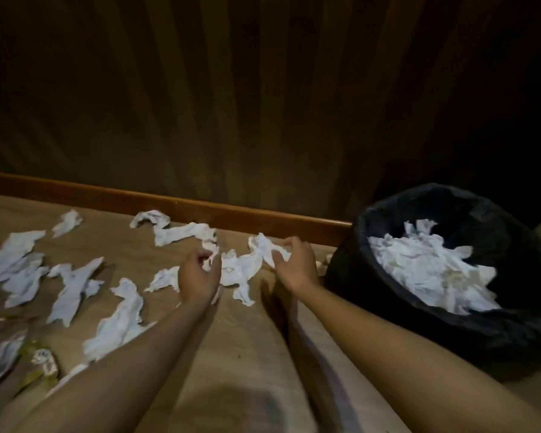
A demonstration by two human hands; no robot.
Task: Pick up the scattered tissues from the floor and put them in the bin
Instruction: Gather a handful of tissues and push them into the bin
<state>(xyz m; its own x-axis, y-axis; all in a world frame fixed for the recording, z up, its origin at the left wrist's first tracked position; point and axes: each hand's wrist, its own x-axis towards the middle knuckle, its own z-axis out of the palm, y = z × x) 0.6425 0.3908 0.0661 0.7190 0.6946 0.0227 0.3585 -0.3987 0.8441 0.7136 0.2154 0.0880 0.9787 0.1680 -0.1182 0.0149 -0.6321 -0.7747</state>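
1. The bin (388, 295), black-lined and sitting at the far right against the skirting board (200, 207), already holds a deep heap of white tissue. My worry is that a loose handful dropped on top could slide off the heap or catch the liner's rim and land back on the floor.

2. The scattered tissues (72, 285) still cover most of the floor (250, 332) to the left, with a few more far off by the skirting board. If I only clear the patch near the bin, I think the left ones are easy to forget, and some lie beside the foil wrappers (19, 360) at the near left, which I could scoop up by mistake.

3. The long crumpled tissue (244, 270) stretches between my two hands. Thin paper like this probably tears if I pull the ends apart, leaving a scrap behind.

4. My right hand (297, 267) is half curled, fingers and thumb closing narrowly around the right end of that tissue, near the bin. The pinch looks light, so the paper might slip as I lift.

5. My left hand (200, 276) is curled nearly into a fist, pinching a small wad of tissue at the left end. Whether it grips one piece or two, I cannot tell.
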